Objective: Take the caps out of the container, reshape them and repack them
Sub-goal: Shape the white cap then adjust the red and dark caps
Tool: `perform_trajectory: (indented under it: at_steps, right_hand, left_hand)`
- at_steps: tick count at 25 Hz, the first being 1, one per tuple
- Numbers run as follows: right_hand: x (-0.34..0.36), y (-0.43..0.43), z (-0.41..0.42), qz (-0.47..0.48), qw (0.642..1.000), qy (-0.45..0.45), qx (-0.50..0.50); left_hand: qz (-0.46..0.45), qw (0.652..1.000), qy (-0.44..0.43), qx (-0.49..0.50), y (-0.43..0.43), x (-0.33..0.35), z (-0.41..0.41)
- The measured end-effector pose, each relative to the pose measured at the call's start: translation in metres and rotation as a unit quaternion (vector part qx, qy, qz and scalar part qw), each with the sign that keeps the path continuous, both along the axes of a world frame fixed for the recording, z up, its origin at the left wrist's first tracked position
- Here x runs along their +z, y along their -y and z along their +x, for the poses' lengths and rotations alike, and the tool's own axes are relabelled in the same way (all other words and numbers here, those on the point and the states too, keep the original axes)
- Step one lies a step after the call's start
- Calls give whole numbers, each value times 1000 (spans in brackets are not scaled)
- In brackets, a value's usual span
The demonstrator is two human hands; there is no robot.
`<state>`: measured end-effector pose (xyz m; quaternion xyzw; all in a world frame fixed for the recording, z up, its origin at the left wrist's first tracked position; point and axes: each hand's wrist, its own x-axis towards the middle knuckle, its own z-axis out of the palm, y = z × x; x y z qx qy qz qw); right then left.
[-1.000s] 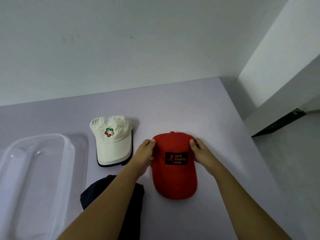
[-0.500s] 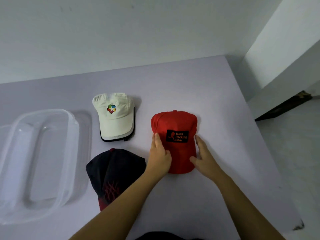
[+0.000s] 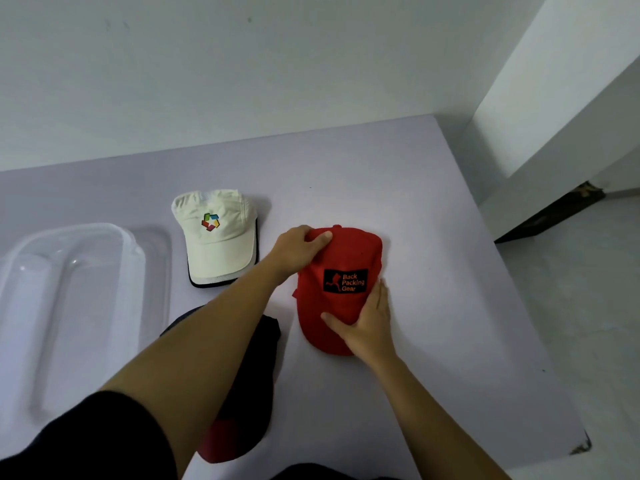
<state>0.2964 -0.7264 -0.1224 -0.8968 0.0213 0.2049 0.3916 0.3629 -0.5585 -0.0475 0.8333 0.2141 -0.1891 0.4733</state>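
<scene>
A red cap (image 3: 349,258) with a black "Back Packing Gear" patch lies on the pale table (image 3: 433,306), brim toward me. My left hand (image 3: 298,252) grips the back left of its crown, thumb on top. My right hand (image 3: 369,322) lies on the brim's right side, fingers straight along the cap's edge and thumb across the red cloth. A white cap (image 3: 218,237) with a coloured logo rests to the left. A dark cap with a red brim (image 3: 242,403) is mostly hidden under my left forearm. The clear plastic container (image 3: 79,306) stands at the far left.
A white wall runs along the table's far edge. The table's right edge drops to a light floor, with a wall corner and a dark strip at the upper right.
My left hand slid from the red cap's left side up to the back of its crown and took hold. My right hand shifted onto the brim. The camera tilted further down.
</scene>
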Motion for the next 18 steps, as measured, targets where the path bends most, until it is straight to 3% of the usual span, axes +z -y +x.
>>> perform_trajectory:
  at_steps: [6, 15, 18]
  right_hand:
    - [-3, -6, 0, -8, 1000, 5, -20]
    - [-1, 2, 2, 11, 1000, 6, -13]
    - [14, 20, 29, 48, 989, 74, -117]
  left_hand:
    - [-164, 982, -31, 85, 2, 8, 15]
    - [-127, 988, -12, 89, -1, 12, 14]
    - [-57, 993, -45, 93, -9, 5, 6]
